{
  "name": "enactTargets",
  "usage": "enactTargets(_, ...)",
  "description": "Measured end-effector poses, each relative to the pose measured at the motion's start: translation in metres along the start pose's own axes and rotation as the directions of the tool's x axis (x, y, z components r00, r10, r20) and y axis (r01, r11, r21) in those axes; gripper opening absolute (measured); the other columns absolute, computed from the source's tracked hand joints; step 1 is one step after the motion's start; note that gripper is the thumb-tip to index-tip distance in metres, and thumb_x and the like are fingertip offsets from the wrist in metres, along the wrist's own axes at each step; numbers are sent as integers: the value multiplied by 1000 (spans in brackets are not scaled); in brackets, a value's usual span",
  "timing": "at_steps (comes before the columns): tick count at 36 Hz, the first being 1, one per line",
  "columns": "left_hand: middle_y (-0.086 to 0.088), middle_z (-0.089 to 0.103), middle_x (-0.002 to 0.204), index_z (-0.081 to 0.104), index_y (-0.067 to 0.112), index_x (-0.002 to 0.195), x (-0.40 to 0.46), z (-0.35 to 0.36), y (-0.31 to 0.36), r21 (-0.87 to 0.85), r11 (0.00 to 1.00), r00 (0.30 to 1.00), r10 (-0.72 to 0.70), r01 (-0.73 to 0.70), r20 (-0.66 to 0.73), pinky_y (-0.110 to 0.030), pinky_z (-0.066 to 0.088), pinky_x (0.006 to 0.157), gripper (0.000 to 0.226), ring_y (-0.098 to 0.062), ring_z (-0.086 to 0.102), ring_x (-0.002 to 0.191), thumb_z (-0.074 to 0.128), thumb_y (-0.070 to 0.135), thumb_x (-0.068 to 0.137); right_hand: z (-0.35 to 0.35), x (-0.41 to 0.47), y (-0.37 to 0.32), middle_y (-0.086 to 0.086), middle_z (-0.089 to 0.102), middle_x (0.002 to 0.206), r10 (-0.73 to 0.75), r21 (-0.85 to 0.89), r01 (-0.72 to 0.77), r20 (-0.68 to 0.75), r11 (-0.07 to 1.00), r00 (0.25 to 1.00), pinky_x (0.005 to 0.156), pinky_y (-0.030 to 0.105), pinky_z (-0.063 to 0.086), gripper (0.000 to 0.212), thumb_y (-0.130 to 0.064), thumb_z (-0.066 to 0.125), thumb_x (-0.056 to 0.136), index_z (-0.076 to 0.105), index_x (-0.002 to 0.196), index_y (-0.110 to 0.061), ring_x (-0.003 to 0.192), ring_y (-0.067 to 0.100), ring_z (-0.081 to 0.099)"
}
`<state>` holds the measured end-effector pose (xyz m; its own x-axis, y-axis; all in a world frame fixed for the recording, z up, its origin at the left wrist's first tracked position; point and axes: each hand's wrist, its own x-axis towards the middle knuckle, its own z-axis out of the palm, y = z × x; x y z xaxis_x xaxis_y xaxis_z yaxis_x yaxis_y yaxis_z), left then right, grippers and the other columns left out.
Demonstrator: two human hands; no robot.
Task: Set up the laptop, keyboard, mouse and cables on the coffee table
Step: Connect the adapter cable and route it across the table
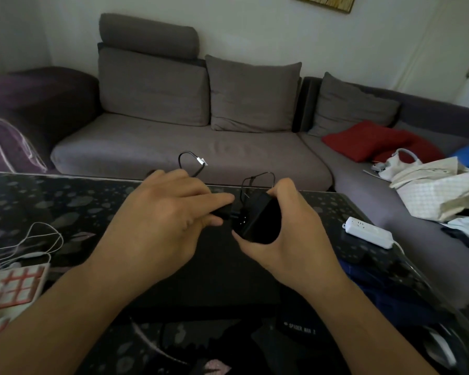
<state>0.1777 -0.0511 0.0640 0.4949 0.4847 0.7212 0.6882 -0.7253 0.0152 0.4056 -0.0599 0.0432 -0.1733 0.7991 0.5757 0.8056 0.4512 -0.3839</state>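
My right hand [282, 239] grips a black power adapter brick [260, 223], held above the closed black laptop [214, 280] on the coffee table [38, 201]. My left hand [163, 220] pinches a black cable plug [224, 211] right at the brick's socket end. Thin black cable [186, 158] loops up behind both hands, with a white tag on it. A white and red keyboard [11, 288] lies at the left edge with white cables [38, 239] beside it. A pale mouse [439, 347] shows dimly at the bottom right.
A white power strip [368, 232] lies on the table's right side. Dark blue cloth [377, 282] sits right of the laptop. A grey sofa [187, 147] stands behind the table, with a red cushion [368, 139] and bags [431, 185] at the right.
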Motion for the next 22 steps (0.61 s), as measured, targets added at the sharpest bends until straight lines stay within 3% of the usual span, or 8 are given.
enactTargets(4, 5, 76, 95, 80, 18, 117, 0, -1, -2, -9, 999, 999, 32, -32, 17, -39, 49, 74, 33, -19, 64, 82, 75, 17, 84, 0, 0, 0, -18, 49, 97, -24, -4, 25, 101, 1000, 995, 67, 18, 44, 65, -50, 89, 75, 31, 100, -37, 87, 4, 54)
enactTargets(7, 4, 76, 91, 81, 16, 115, -1, 1, -1, 4, 997, 997, 72, -72, 34, -45, 53, 69, 33, -22, 64, 80, 75, 16, 82, 0, 0, 3, -19, 48, 96, -51, 11, 50, 144, 999, 988, 67, 15, 39, 60, -51, 87, 78, 34, 102, -35, 86, 0, 52)
enactTargets(14, 1, 75, 81, 84, 16, 102, 5, 3, -5, 43, 986, 983, 159, -163, 93, -48, 55, 61, 28, -25, 63, 73, 81, 15, 74, 0, 1, 9, -15, 52, 102, -89, -62, 107, 243, 992, 966, 78, 24, 40, 54, -61, 80, 82, 44, 111, -33, 92, 5, 51)
enactTargets(19, 4, 72, 75, 85, 18, 94, 2, 13, -9, 5, 980, 964, 192, -197, 184, -31, 47, 69, 37, -21, 62, 72, 99, 16, 59, -3, 0, 12, -13, 53, 101, -121, -141, 175, 327, 974, 937, 81, 28, 39, 55, -62, 78, 83, 47, 113, -29, 92, 9, 50)
enactTargets(22, 2, 73, 78, 84, 15, 99, -4, 18, -2, -32, 991, 977, 131, -127, 168, -42, 58, 62, 37, -22, 63, 73, 96, 13, 64, -4, -1, 15, -12, 54, 99, -98, -92, 137, 342, 986, 935, 78, 28, 40, 53, -61, 79, 83, 50, 112, -28, 90, 9, 51)
